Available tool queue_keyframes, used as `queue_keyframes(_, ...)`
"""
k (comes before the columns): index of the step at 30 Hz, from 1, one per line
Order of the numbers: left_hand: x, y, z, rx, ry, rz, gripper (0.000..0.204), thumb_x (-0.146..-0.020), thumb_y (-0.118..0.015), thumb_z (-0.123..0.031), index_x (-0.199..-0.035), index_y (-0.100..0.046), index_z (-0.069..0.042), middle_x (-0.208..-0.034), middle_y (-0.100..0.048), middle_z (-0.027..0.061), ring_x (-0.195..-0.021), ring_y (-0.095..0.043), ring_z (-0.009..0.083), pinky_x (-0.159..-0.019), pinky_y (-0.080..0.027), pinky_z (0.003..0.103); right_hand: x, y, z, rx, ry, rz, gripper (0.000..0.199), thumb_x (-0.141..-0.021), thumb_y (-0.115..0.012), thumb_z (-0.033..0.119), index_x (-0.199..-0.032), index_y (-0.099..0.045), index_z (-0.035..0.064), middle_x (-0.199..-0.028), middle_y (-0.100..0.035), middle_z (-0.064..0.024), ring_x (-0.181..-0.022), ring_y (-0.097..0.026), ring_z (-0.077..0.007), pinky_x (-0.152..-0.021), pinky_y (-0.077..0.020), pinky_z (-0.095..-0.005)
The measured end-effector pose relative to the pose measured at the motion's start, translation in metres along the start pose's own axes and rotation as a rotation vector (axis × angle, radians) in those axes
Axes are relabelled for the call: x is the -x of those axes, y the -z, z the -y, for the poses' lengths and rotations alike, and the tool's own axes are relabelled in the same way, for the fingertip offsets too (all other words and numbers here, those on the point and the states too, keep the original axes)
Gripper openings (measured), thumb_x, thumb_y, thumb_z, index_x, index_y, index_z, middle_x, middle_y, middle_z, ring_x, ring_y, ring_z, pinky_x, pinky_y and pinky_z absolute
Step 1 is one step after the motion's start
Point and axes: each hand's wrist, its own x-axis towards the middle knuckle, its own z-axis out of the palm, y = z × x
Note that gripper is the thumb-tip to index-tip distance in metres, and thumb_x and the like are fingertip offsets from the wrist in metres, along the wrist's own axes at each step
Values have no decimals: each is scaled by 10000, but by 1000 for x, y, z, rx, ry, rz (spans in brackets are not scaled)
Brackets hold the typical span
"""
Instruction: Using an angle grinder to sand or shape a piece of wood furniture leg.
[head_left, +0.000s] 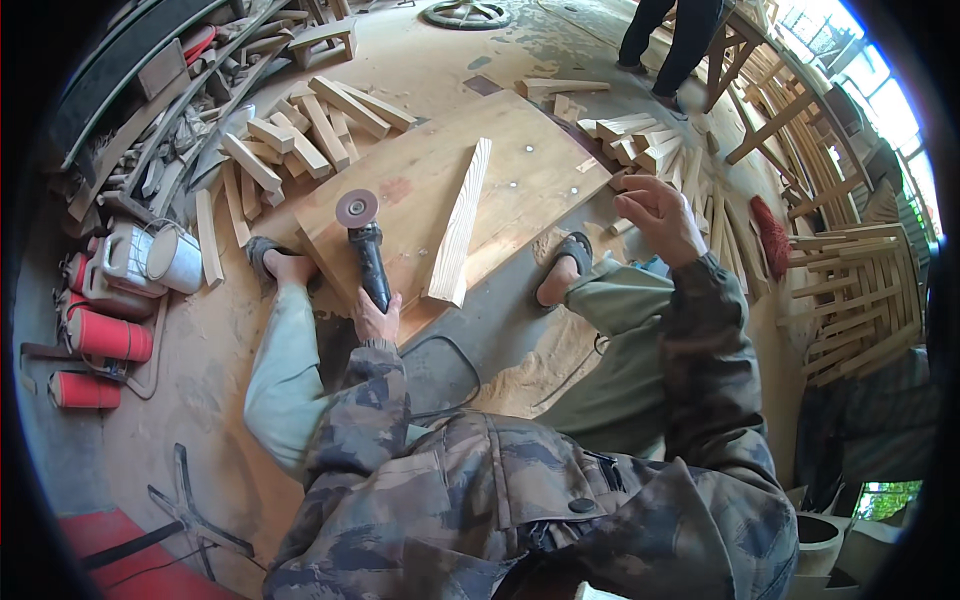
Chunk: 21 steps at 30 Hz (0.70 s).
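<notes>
Pale wood makes up the low bench (pixel 400 175) in front of the seated person, whose feet rest on either side of it. The left hand (pixel 378 319) is wrapped around the black body of a grinder (pixel 371 268), which stands out over the bench's left part, its round disc (pixel 356 208) at the far end. To the right of the grinder, a wooden strip (pixel 462 225) lies slantwise across the bench, its near end by the near edge. The right hand (pixel 662 215) is raised near the bench's right end, fingers loosely bent; I cannot tell whether the fingertips meet the thumb. Cut blocks (pixel 318 140) are heaped on the floor beyond the bench to the left, and more sticks (pixel 640 145) lie at the far right. Farther off on that side, I can see another person's dark-trousered legs (pixel 690 45).
</notes>
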Motion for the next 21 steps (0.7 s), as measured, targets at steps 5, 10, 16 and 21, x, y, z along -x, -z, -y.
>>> queue_keyframes(5,8,8,7,23,-5,24,888,-749,-731,-405,-1387,-322,56,-1319,-467,280,-1217,-464,384,-1041,-358,414,-1,-44,68,-64,215,5,443,-856,-693,250,-1159,-568,-49,-913,-686,-150,-860,-658,-160,-746,-515,-284)
queue_keyframes(10,20,25,-9,74,27,157,879,-740,-743,-385,-1391,-332,37,-1300,-488,280,-1187,-495,390,-1023,-382,416,-54,-77,81,-211,405,-114,445,-843,-699,322,-1117,-607,-17,-812,-709,-129,-755,-677,-138,-679,-518,-265)
queue_keyframes(16,38,48,-4,120,-233,3,671,-779,-731,-284,-1300,-441,24,-1212,-521,233,-1114,-507,374,-961,-416,428,-52,-79,119,-176,389,-185,441,-859,-691,281,-1129,-584,-51,-879,-684,-125,-782,-672,-171,-687,-535,-304)
queue_keyframes(21,66,72,10,78,-466,113,539,-774,-720,-164,-1242,-503,-7,-1058,-570,132,-907,-587,255,-791,-497,375,-40,-69,117,-171,355,-146,419,-869,-682,261,-1123,-576,-54,-857,-680,-123,-750,-648,-156,-668,-520,-290)
